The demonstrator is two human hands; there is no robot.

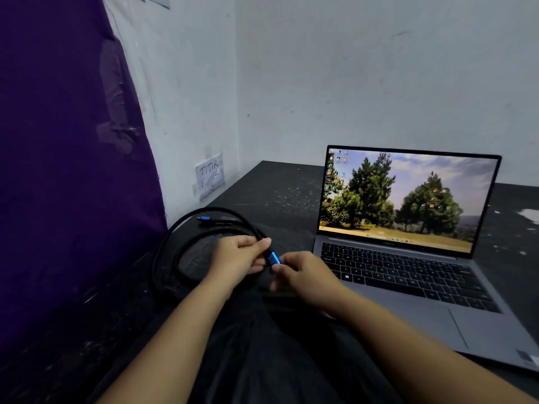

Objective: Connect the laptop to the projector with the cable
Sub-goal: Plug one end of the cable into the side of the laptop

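A grey laptop [408, 287] stands open on the right of the dark table [280, 188], its screen lit with a tree wallpaper. Left of it lies a black coiled cable [169, 258]. One blue plug [273, 258] is held between both hands just left of the laptop's keyboard. My left hand [236, 258] grips the cable right behind that plug. My right hand [300, 275] pinches the plug's tip. The cable's other blue plug [204, 218] rests on the table at the back of the coil. No projector is in view.
A purple cloth [64, 170] hangs along the left side, close to the coil. A paper note [210, 174] is taped to the white wall behind the table. White specks mark the table's right part [528, 214].
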